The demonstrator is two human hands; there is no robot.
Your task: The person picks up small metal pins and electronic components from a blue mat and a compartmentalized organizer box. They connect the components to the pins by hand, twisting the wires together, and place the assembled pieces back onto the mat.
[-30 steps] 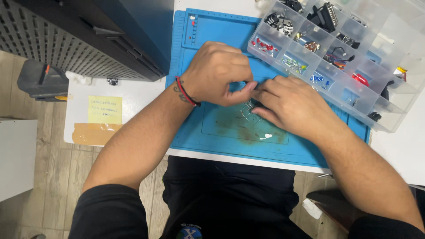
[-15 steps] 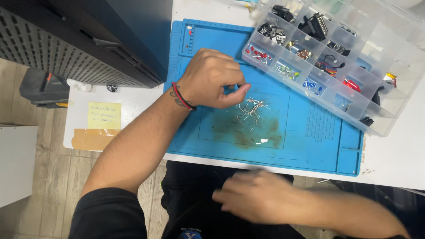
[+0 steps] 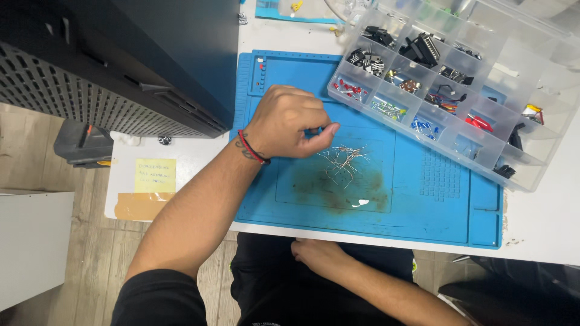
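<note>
Fingers of the left hand [image 3: 287, 122] are pinching together just beside thin wire-legged parts [image 3: 342, 162]; whether they grip one, I cannot tell. Right hand [image 3: 317, 255] is lying loosely curled, empty, on the lap.

Person: bare forearms, short black sleeves, black trousers. Left hand [image 3: 289, 122]: red cord bracelet [image 3: 253, 148] at wrist, small dark tattoo beside it. Right hand [image 3: 317, 255]: unadorned.

Bench: white top [image 3: 544, 223], its near edge running across the lower part of the view.
Left of bench: large black cabinet [image 3: 121, 66] with a perforated grille side.
Floor: pale wood-look planks [image 3: 36, 151], visible at left and below the bench edge.
Lower left: white box-like unit [image 3: 30, 241] standing on the floor.
Beside it: dark grey case [image 3: 81, 142] on the floor.
Light: even, soft, no hard shadows.
</note>
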